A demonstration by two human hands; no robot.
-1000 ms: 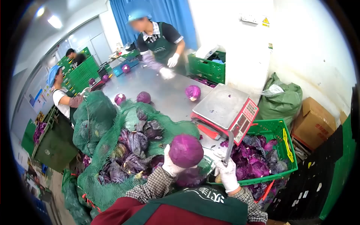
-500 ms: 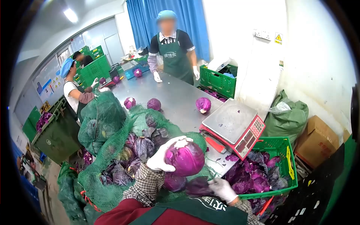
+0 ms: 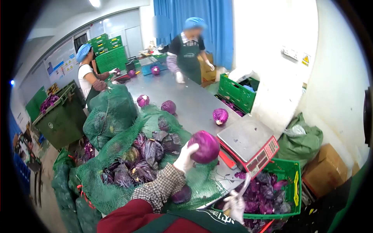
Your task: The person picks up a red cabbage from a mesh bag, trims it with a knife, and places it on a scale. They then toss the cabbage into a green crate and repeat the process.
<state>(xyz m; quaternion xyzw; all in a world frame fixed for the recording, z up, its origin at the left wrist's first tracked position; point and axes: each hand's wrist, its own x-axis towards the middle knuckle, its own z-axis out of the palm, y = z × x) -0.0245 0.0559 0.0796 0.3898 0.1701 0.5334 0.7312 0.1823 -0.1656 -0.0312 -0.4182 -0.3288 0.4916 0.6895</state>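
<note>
Because a round red cabbage (image 3: 206,146) could slip, my left grip (image 3: 185,159) clasps it firmly from the left, over the green mesh sack (image 3: 95,171), while my right grip (image 3: 235,206) encloses a knife (image 3: 245,184), seemingly kept apart for safety.

The gloved left hand (image 3: 185,158) grips a red cabbage (image 3: 206,146); the gloved right hand (image 3: 235,206) holds a knife (image 3: 244,185) beside a green plastic crate (image 3: 285,164), digital scale (image 3: 246,138) beyond.
</note>
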